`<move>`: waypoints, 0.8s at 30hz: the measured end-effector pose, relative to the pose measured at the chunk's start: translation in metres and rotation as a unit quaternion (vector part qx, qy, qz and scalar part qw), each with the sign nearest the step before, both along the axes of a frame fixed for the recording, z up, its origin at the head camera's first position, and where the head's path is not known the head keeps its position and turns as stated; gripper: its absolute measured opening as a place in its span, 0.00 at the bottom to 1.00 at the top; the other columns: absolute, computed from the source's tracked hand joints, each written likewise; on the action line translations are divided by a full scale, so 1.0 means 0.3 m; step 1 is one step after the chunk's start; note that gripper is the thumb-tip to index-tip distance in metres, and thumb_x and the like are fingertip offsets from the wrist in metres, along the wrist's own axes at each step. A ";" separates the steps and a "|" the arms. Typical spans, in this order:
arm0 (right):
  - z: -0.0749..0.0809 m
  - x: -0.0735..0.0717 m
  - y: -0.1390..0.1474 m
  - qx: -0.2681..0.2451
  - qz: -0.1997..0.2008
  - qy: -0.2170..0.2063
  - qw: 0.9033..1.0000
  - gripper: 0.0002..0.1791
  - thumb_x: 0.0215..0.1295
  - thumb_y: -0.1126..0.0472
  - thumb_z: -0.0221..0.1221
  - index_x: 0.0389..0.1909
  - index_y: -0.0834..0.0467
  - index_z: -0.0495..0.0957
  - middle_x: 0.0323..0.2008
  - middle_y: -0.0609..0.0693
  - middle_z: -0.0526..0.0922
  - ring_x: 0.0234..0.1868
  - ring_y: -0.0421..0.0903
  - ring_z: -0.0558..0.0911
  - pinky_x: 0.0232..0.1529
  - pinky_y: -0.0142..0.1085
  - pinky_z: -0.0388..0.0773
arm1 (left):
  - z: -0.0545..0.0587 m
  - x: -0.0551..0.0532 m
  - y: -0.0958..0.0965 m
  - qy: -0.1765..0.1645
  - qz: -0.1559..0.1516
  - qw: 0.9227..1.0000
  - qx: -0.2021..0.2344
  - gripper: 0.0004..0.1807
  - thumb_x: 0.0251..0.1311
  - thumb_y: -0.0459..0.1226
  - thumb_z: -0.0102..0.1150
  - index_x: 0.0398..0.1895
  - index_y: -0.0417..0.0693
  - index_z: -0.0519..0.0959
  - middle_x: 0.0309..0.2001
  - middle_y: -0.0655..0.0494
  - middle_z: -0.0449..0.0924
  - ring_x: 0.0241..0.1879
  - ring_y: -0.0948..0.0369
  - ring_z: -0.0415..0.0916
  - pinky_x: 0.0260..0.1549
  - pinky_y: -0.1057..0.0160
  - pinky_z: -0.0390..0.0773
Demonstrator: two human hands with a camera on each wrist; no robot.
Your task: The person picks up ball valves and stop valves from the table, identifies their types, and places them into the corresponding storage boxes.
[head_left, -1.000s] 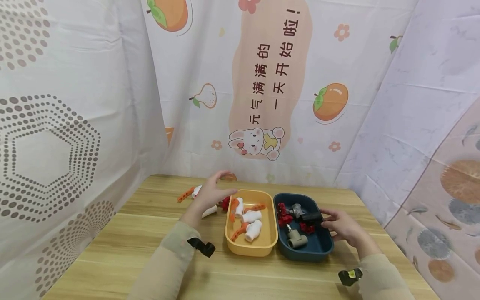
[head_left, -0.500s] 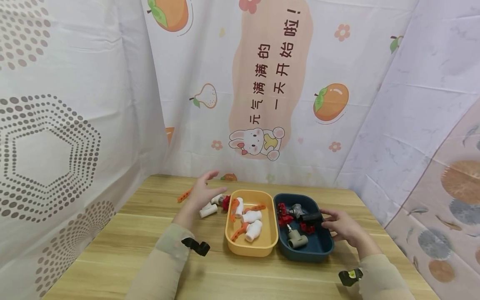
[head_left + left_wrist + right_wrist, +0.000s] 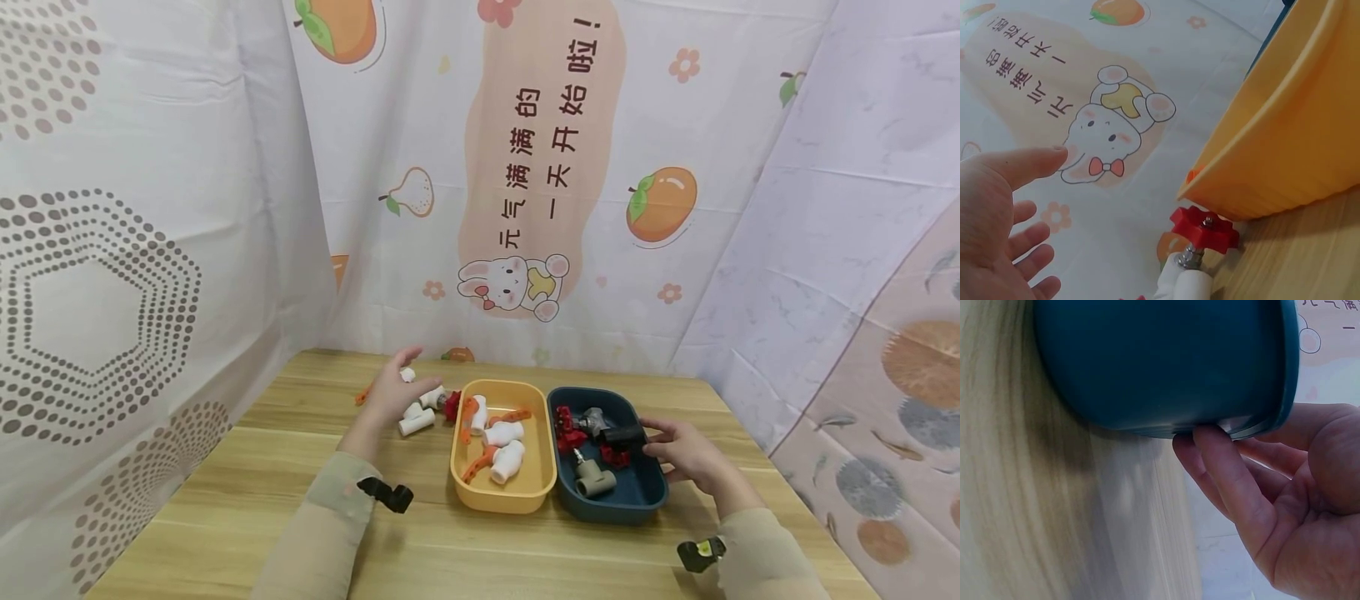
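Note:
My left hand (image 3: 388, 395) hangs over several white plastic valves at the table's left, its fingers spread and holding nothing. Beneath it lie a white valve with a red knob (image 3: 1204, 229) and a white tee-shaped piece (image 3: 417, 423); the hand partly covers an orange-handled valve (image 3: 362, 396). My right hand (image 3: 686, 452) grips the right rim of a dark blue bin (image 3: 1166, 369), fingertips on the outer wall and the thumb at the rim. Inside that bin are red-handled parts (image 3: 567, 437), a black tube-like piece (image 3: 622, 435) and a grey-beige valve body (image 3: 594, 478).
A yellow bin (image 3: 502, 498) stands directly left of the blue one. It contains white valves (image 3: 507, 461) with orange handles (image 3: 477, 465). A printed curtain (image 3: 420, 275) hangs behind the wooden table (image 3: 465, 554).
The left hand has drawn back leftward from the yellow bin's rim, uncovering the white pieces on the table. My right hand and both bins have stayed put.

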State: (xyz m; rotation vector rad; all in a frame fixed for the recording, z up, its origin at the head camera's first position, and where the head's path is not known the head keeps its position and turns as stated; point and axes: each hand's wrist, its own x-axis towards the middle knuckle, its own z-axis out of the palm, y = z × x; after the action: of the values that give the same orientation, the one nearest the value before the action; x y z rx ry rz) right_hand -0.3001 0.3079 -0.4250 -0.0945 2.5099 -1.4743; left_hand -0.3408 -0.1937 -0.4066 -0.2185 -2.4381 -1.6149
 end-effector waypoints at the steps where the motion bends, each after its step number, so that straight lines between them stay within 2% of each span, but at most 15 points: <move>1: 0.001 0.000 -0.001 0.000 0.000 0.000 1.000 0.36 0.72 0.68 0.59 0.77 0.67 0.56 0.62 0.75 0.72 0.56 0.63 0.80 0.40 0.54 0.85 | -0.004 -0.003 -0.004 0.001 0.002 1.000 0.000 0.44 0.59 0.50 0.74 0.76 0.50 0.65 0.74 0.45 0.61 0.74 0.43 0.56 0.67 0.39 0.63; 8: 0.003 0.003 -0.002 -0.001 0.003 0.000 1.000 0.36 0.72 0.68 0.58 0.77 0.67 0.56 0.62 0.75 0.72 0.55 0.63 0.80 0.40 0.54 0.85 | -0.028 -0.015 -0.029 -0.009 0.018 1.000 -0.012 0.46 0.58 0.50 0.74 0.76 0.48 0.63 0.74 0.43 0.59 0.73 0.43 0.56 0.65 0.40 0.66; 17: 0.001 0.001 -0.001 0.001 0.001 -0.002 1.000 0.36 0.72 0.68 0.58 0.77 0.67 0.56 0.62 0.76 0.71 0.55 0.63 0.80 0.40 0.53 0.85 | -0.063 -0.023 -0.049 -0.015 0.027 0.998 -0.046 0.48 0.58 0.43 0.75 0.78 0.45 0.59 0.74 0.40 0.56 0.73 0.41 0.54 0.68 0.39 0.60; 24: 0.000 -0.001 0.000 0.000 0.003 -0.002 1.000 0.36 0.72 0.68 0.58 0.77 0.67 0.56 0.63 0.76 0.71 0.55 0.63 0.80 0.40 0.54 0.85 | -0.097 -0.029 -0.069 -0.030 0.030 0.997 -0.070 0.49 0.58 0.43 0.74 0.78 0.42 0.57 0.74 0.39 0.55 0.73 0.41 0.55 0.68 0.38 0.59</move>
State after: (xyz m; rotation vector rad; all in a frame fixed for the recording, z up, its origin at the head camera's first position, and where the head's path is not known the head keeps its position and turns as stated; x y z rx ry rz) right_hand -0.3003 0.3079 -0.4250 -0.1002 2.5041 -1.4704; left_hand -0.3496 -0.2144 -0.4357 -0.1180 -2.5802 -1.4468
